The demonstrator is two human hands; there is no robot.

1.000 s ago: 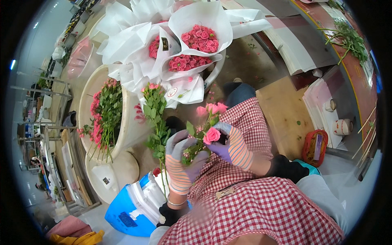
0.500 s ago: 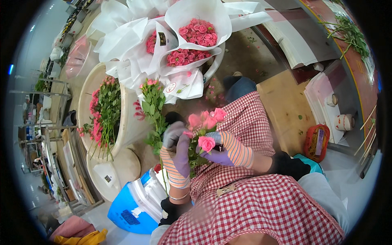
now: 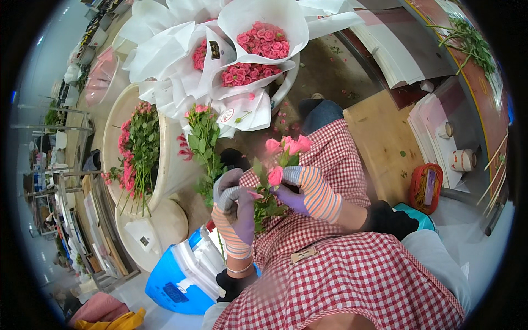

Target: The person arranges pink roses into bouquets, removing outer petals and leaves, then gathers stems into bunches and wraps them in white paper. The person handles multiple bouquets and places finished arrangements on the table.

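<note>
between both gloved hands' fingers (image 3: 294, 175) sits a pink rose bunch (image 3: 280, 159).

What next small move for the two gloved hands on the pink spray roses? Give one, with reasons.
Probably pull the right hand down to strip leaves: it pinches the stem just under a pink bloom, while the left hand grips the leafy pink spray rose bunch lower.

Left hand (image 3: 235, 201) and right hand (image 3: 304, 190), both gloved, seemingly curled closed, close together.
</note>
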